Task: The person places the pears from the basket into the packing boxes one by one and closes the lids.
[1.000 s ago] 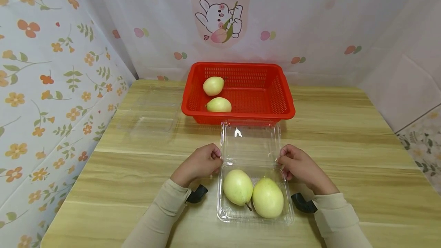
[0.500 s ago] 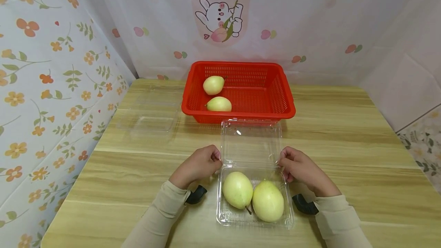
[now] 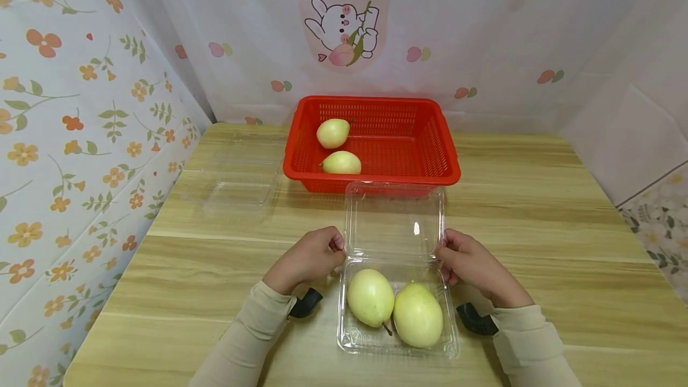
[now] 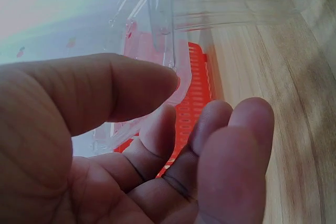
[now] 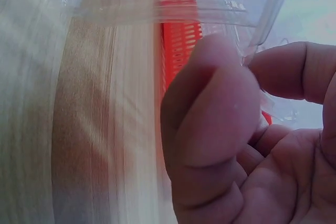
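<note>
A clear plastic clamshell box (image 3: 346, 339) lies with its lid (image 3: 395, 220) folded back toward the red basket. Two pale yellow-green pears sit in its base: the left pear (image 3: 371, 297) with a dark stem, and the right pear (image 3: 418, 314) beside it. My left hand (image 3: 313, 258) pinches the box's left edge near the hinge with thumb and curled fingers. At the right edge, level with it, my right hand (image 3: 473, 263) pinches the plastic. Both wrist views show a thumb tip against the clear rim; part of each grip is hidden behind fingers.
Behind the box stands a red perforated basket (image 3: 371, 181) with two more pears, the upper pear (image 3: 333, 134) and the lower pear (image 3: 341, 163). Another clear plastic container (image 3: 236, 193) lies at the left on the wooden table (image 3: 177, 291). Patterned cloth surrounds the table.
The box has shifted slightly toward me with the pears in it. Its lid has tilted up a little, the far edge appearing wider. Both hands keep their hold.
</note>
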### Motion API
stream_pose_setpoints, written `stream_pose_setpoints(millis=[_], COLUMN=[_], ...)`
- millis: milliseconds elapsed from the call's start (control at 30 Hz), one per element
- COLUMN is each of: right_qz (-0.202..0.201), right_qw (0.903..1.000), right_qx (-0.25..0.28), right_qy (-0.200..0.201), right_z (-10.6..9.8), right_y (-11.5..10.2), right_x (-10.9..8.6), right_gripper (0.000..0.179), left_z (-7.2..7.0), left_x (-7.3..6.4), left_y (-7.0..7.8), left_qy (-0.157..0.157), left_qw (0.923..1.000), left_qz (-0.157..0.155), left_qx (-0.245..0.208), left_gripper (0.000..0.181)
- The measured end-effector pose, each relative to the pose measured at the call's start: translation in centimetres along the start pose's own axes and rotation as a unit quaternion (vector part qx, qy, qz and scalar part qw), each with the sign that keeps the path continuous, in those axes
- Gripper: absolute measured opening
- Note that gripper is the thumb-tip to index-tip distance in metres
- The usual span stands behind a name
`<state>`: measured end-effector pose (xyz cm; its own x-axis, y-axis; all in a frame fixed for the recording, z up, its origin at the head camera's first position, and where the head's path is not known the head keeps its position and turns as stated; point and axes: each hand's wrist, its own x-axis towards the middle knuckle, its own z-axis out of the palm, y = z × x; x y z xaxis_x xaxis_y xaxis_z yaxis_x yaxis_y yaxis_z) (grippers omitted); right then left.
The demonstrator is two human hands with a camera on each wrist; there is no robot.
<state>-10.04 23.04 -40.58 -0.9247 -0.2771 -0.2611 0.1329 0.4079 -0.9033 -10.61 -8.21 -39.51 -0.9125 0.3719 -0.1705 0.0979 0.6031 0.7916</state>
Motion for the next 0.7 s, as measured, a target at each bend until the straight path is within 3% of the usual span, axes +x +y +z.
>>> stream_pose_setpoints(millis=[133,433,533,700], right_qz=[0.002,-0.007,-0.014,-0.035], right_qw=[1.0,0.9998,0.9996,0.9989], right_qx=[-0.004,0.017,0.021,0.024], right_qy=[0.007,0.005,0.009,0.021], right_z=[0.0,-0.2,-0.3,-0.4], right_y=[-0.2,-0.8,-1.0,-1.1], right_x=[0.0,0.2,0.3,0.4], right_gripper=[0.006,0.008,0.01,0.015], left_z=[0.0,-0.2,-0.3,-0.7], left_x=[0.1,0.3,0.4,0.5], left_y=[0.0,0.3,0.3,0.3], left_qy=[0.004,-0.007,0.002,0.028], left_qw=[1.0,0.9966,0.9948,0.9936], left_qz=[0.001,-0.039,-0.05,-0.039], left_qx=[-0.006,-0.072,-0.089,-0.102], left_gripper=[0.006,0.008,0.009,0.012])
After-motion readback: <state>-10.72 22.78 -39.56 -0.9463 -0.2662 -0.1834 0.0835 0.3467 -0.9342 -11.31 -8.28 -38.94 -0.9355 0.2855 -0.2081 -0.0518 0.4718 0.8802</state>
